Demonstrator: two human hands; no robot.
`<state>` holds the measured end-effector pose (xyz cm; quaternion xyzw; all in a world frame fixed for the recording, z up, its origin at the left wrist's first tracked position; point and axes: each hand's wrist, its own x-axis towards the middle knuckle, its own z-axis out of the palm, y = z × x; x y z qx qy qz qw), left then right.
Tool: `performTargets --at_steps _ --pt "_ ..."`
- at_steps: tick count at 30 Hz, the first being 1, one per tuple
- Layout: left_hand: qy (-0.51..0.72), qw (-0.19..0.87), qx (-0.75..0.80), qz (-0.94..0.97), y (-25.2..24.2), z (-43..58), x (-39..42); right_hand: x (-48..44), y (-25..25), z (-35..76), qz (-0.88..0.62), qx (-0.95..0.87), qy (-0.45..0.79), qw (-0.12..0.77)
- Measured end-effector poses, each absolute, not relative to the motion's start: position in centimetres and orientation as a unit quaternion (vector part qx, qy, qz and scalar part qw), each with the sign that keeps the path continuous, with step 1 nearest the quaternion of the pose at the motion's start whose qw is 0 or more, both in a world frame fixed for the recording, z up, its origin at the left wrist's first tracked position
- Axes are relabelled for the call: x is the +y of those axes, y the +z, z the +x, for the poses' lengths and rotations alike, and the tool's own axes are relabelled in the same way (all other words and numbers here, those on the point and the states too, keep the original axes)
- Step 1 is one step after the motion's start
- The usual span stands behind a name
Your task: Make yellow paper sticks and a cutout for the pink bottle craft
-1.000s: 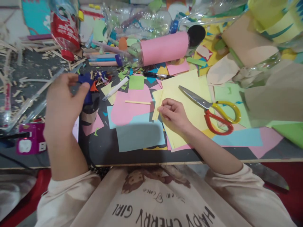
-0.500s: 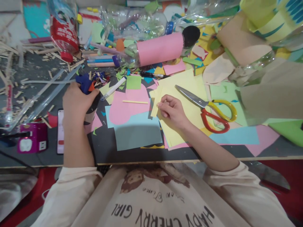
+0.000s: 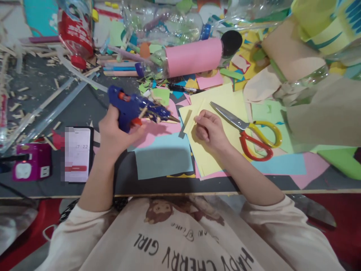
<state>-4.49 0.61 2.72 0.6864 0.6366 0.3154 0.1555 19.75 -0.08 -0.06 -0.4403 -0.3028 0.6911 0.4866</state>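
My left hand (image 3: 114, 133) is wrapped round a blue hot glue gun (image 3: 126, 109), raised over the papers with its metal nozzle pointing right. A clear glue stick (image 3: 84, 78) trails from the gun's back end, and wood bits cling near its front. Between thumb and fingers, my right hand (image 3: 210, 130) pinches a thin pale stick (image 3: 189, 127) just right of the nozzle tip. Nozzle and stick look apart. Beneath my right hand lies pale yellow paper (image 3: 220, 162); scissors (image 3: 248, 131) with yellow and red handles rest beside it. The gun covers part of the pink paper (image 3: 146, 140).
A phone (image 3: 79, 154) and a purple box (image 3: 32, 162) lie left of my left arm. Behind the papers lies a pink-wrapped bottle (image 3: 194, 56). A red-labelled bottle (image 3: 75, 35) stands back left, near scattered sticks. Blue paper (image 3: 165, 160) lies near the table edge (image 3: 175, 194).
My left hand has lifted the glue gun and swung it right, towards my right hand, uncovering the phone. My right hand has shifted slightly right with the pale stick.
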Motion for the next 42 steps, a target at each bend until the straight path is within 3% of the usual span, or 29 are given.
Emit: performTargets --at_steps 11,36,42 --pt "0.235 0.169 0.676 0.677 0.8 -3.6 0.2 -0.1 0.0 19.8 -0.438 -0.308 0.697 0.477" --pt "0.230 0.191 0.666 0.683 0.5 -4.1 0.4 -0.2 0.0 19.9 -0.448 -0.325 0.690 0.467" --pt "0.225 0.146 0.670 0.693 0.6 -3.7 0.4 -0.3 0.1 19.8 -0.449 -0.318 0.688 0.473"
